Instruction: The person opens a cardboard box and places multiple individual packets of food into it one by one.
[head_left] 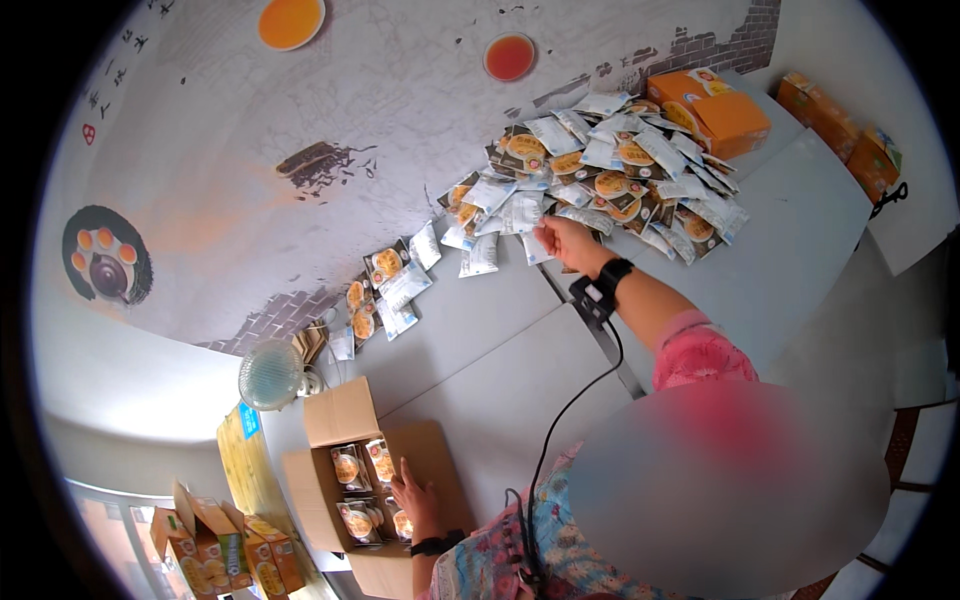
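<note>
My right hand (pixel 566 244) reaches to the near edge of a large heap of food packets (pixel 610 185). Its fingers are closed at the corner of a white-backed packet (pixel 521 212). Some packets lie with their white backs up, others with a dark front showing a bowl of yellow food. My left hand (pixel 414 500) is over the right side of an open cardboard box (pixel 330 492), fingers stretched out and apart. Inside the box, packets (pixel 358 520) stand in several groups, dark fronts showing. A black band with a small device (pixel 600 290) is on my right wrist, its cable running back toward my body.
A smaller cluster of packets (pixel 388 290) lies along the wall. Beside the box are a small round fan (pixel 271 375) and a yellow panel (pixel 240 455). An orange carton (pixel 710 110) stands behind the heap; more printed cartons (pixel 225 550) are at lower left. Grey tables (pixel 480 370) meet at a seam.
</note>
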